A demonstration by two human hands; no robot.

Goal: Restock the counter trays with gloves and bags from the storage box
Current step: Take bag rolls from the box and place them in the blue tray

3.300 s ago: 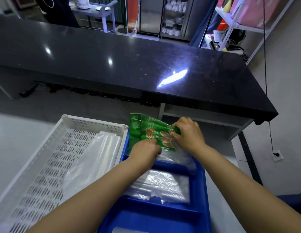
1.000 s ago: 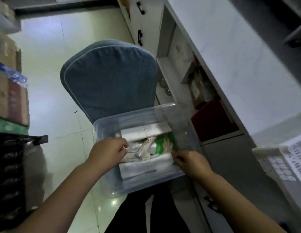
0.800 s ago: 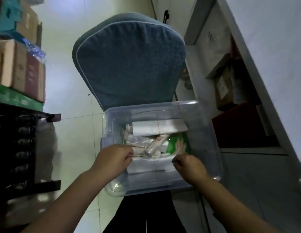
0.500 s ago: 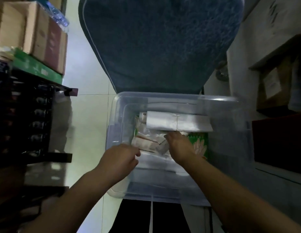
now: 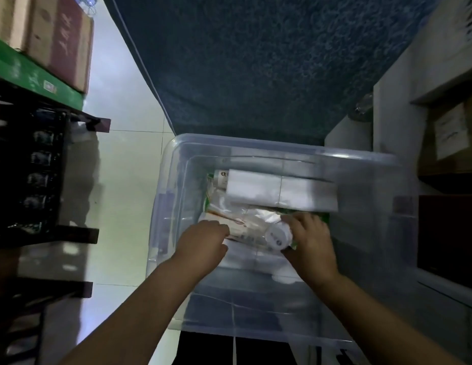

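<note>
A clear plastic storage box (image 5: 174,196) stands on the floor below me with both my hands inside it. A white folded bundle of bags (image 5: 279,189) lies along its far side. In front of that lie clear packets (image 5: 229,222) and a white tube with a round cap (image 5: 278,235). My right hand (image 5: 312,241) is closed around the edge of a green glove packet (image 5: 324,217), which shows above and below the fingers. My left hand (image 5: 203,243) rests curled at the near left edge of the clear packets; its fingers are hidden under the hand.
A blue upholstered chair back (image 5: 256,61) rises directly behind the box. Cardboard boxes (image 5: 55,40) sit on a dark rack (image 5: 32,180) to the left. A pale cabinet with open shelves (image 5: 440,143) stands to the right. Pale floor tiles (image 5: 129,159) lie between rack and box.
I turned from the blue counter tray to the floor box and leaned closer. My right hand moved from the box's front right into the middle and closed on the green packet.
</note>
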